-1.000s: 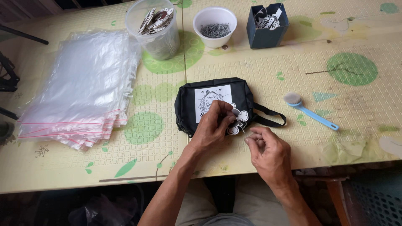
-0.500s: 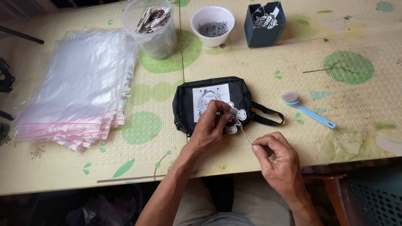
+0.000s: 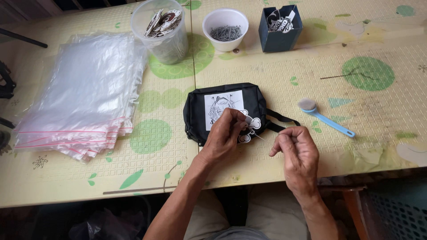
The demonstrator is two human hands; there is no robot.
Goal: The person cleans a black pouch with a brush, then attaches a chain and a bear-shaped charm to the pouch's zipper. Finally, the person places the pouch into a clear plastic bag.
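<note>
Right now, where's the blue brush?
Head view: the blue brush lies on the table at right, beyond the right hand and just right of the black pouch and its strap.

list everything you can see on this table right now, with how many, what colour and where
black fabric pouch: one, black with white picture panel, table centre
white charm tag: one, white, at the pouch's right end
clear zip bags: a stack, clear with red strips, left
clear plastic tub: one, holds dark and white tags, top
white round bowl: one, holds grey metal pins, top
dark blue square box: one, top right
light blue brush: one, right of pouch
left hand: on the charm tag
right hand: pinched, contents too small to tell
</note>
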